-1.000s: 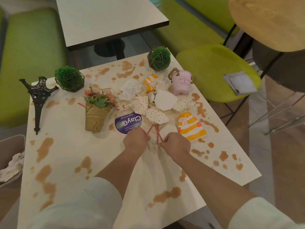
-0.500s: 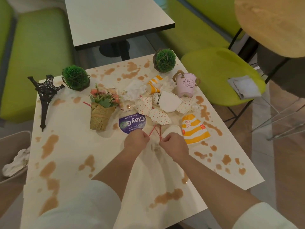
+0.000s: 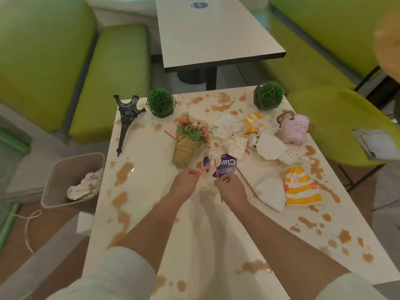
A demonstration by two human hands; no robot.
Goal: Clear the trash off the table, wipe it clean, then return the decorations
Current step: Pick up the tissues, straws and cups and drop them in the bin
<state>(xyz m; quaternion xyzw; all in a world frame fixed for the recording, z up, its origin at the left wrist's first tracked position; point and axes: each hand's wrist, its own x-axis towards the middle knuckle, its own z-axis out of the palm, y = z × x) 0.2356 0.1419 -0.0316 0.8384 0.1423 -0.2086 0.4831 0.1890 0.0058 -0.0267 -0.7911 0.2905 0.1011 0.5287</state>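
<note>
My left hand point(image 3: 185, 180) pinches a red straw point(image 3: 204, 169) above the stained white table point(image 3: 164, 213). My right hand point(image 3: 231, 188) grips another red straw point(image 3: 216, 169), and a third straw point(image 3: 246, 180) lies beside it. Behind them sit a purple round lid point(image 3: 225, 166), crumpled paper cups point(image 3: 270, 146) and napkins point(image 3: 226, 124). A striped yellow cup point(image 3: 300, 187) and a white flattened cup point(image 3: 271, 192) lie to the right. Decorations: black Eiffel tower point(image 3: 126, 120), two green ball plants point(image 3: 161, 102) point(image 3: 268, 95), flower bouquet point(image 3: 189, 139), pink pot point(image 3: 295, 131).
A beige trash bin point(image 3: 65, 169) with crumpled paper stands on the floor at the table's left. Green benches point(image 3: 114, 79) flank a second table point(image 3: 212, 33) behind. A green chair point(image 3: 337, 118) with a grey cloth point(image 3: 374, 141) stands at the right.
The view swung left, bringing the bin into sight. Both hands lifted the straws off the table and drew apart, each holding one.
</note>
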